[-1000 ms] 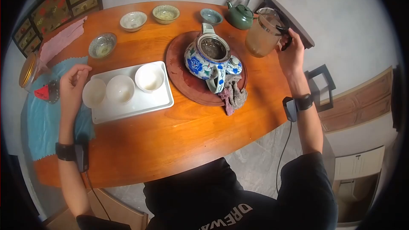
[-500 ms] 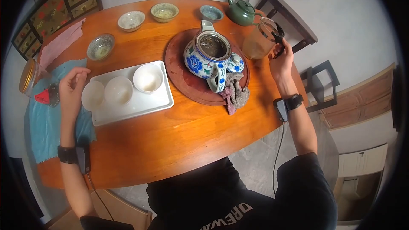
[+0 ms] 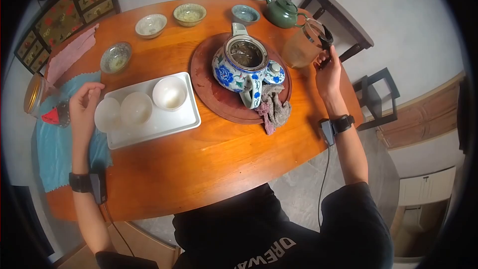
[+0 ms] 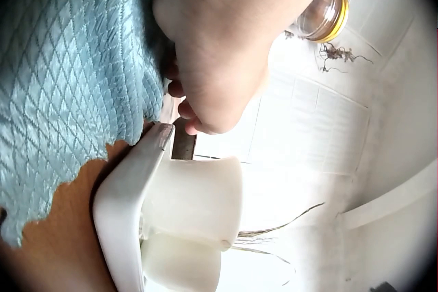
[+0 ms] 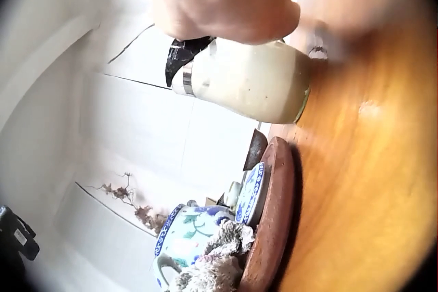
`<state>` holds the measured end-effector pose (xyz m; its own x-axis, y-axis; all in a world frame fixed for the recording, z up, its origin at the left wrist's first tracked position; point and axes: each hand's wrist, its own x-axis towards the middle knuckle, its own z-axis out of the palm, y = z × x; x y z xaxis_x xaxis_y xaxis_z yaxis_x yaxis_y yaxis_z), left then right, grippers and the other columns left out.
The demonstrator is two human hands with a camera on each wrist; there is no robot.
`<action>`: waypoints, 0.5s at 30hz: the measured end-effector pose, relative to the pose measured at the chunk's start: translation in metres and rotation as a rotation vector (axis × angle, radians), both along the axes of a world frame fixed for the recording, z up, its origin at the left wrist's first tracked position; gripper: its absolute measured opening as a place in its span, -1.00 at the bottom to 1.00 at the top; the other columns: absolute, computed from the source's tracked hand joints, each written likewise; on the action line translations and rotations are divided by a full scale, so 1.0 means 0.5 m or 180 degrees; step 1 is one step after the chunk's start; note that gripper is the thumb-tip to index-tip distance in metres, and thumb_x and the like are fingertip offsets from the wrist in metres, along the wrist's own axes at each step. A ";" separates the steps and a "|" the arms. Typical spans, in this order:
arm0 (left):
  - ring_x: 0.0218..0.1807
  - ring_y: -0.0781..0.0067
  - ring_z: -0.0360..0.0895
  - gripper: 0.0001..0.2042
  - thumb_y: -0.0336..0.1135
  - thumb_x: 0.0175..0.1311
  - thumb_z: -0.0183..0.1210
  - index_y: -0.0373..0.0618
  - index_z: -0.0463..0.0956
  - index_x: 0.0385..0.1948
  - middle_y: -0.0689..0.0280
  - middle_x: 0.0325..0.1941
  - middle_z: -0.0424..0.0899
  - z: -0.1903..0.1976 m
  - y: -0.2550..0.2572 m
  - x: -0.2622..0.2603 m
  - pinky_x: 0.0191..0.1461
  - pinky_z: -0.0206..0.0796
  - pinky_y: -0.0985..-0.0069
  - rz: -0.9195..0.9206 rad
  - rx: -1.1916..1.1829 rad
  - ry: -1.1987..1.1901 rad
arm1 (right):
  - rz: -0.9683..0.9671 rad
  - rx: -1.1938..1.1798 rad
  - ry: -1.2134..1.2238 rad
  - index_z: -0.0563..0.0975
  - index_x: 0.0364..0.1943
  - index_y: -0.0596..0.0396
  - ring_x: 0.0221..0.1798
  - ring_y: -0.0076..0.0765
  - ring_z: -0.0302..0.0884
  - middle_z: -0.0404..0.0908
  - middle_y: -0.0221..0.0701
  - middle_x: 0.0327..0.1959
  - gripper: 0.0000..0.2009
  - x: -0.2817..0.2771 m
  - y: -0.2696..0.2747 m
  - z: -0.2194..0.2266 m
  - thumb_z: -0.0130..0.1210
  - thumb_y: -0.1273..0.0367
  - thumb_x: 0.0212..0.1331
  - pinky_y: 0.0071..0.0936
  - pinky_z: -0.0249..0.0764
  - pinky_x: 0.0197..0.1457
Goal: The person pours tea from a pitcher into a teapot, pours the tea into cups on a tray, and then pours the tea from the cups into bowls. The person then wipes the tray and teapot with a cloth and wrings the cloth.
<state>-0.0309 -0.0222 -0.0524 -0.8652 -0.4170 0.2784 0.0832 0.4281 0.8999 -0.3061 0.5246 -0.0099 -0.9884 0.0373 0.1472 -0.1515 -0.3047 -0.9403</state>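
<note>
At the table's right side, my right hand (image 3: 328, 77) grips the black handle of a glass pitcher (image 3: 300, 49) of cloudy pale liquid. In the right wrist view the base of the pitcher (image 5: 256, 86) is right at the tabletop. My left hand (image 3: 83, 105) rests loosely curled beside a white tray (image 3: 162, 128), with nothing in its fingers. Three white cups stand in that tray; the leftmost cup (image 3: 107, 115) is nearest this hand. A lidless blue-and-white teapot (image 3: 226, 72) full of wet leaves sits on a round reddish-brown board (image 3: 206, 97), its lid (image 3: 274, 73) next to it.
A crumpled rag (image 3: 274, 112) hangs over the board's front edge. Along the back are several bowls, among them a blue one (image 3: 245, 15), and a green teapot (image 3: 282, 12) close behind the pitcher. A blue cloth (image 3: 55, 154) and a gold-lidded jar (image 3: 34, 94) are at left.
My right hand has brought the pitcher down and slightly left, onto the table near the green teapot. The left hand has stayed beside the tray.
</note>
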 end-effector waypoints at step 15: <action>-0.30 0.74 0.43 -0.88 -0.45 0.44 0.15 -0.30 0.64 -0.19 0.47 -0.38 0.61 0.040 0.019 0.016 -0.18 0.28 0.67 0.0225 -0.0510 -0.0016 | -0.0216 0.3979 0.2681 0.60 -0.07 0.14 -0.03 0.00 0.53 0.54 -0.16 -0.13 -0.76 0.194 -0.172 0.074 0.27 0.41 0.18 -0.23 0.47 0.09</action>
